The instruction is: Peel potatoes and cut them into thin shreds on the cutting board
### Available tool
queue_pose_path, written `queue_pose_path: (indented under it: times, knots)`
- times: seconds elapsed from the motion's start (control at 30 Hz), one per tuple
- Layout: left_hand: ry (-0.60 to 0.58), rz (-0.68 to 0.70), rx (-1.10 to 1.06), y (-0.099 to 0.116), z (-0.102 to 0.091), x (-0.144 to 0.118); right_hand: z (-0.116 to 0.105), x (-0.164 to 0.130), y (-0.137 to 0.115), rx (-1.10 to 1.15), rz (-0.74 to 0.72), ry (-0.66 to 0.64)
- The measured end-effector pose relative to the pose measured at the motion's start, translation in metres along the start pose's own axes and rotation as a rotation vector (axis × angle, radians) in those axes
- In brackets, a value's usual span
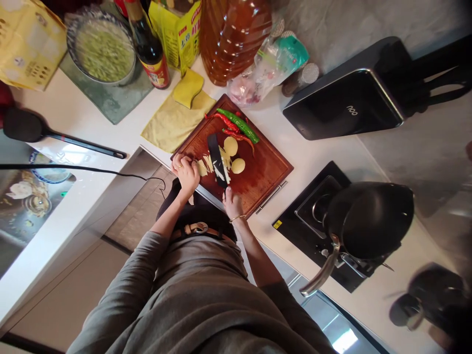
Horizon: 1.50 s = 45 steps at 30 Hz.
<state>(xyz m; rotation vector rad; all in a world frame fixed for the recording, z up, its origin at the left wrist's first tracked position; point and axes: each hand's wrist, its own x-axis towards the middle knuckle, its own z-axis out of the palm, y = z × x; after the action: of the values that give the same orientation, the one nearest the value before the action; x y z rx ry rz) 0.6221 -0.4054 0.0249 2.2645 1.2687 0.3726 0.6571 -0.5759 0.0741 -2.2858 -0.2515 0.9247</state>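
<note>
A dark-bladed knife [214, 153] lies across cut pieces on the brown wooden cutting board [254, 182], its handle in the grip of my right hand [232, 202]. Pale strips, which look like potato, cling to the blade and lie beside it. At the board's left edge my left hand [186, 172] is curled over thin potato slices [201, 167]; its fingertips are partly hidden. Right of the blade lie two round potato slices [231, 146]. Toward the back of the board are a green chili pepper [238, 125] and several red chili peppers [231, 124].
A yellow cloth [173, 123] lies left of the board. Behind stand a bowl of green shreds [105, 51], a sauce bottle [153, 59] and a large oil jug [232, 44]. On the right are a black knife block [342, 105] and a pot [372, 221] on the stove.
</note>
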Motion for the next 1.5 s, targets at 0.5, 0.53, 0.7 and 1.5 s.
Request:
queue_pose_path:
  times: [0.5,0.53,0.7,1.5]
  knots:
    - [-0.13,0.036,-0.009,-0.006,0.007,-0.006,0.005,0.008,0.0,-0.161,-0.006,0.042]
    - [-0.13,0.036,-0.01,-0.006,0.007,-0.006,0.005,0.008,0.0,-0.163,-0.006,0.037]
    - [-0.124,0.052,-0.007,-0.005,0.01,-0.005,0.008,0.009,0.0,-0.223,0.007,0.032]
    - [-0.109,0.037,0.07,0.026,0.017,0.004,0.017,0.022,0.012,-0.062,0.041,0.04]
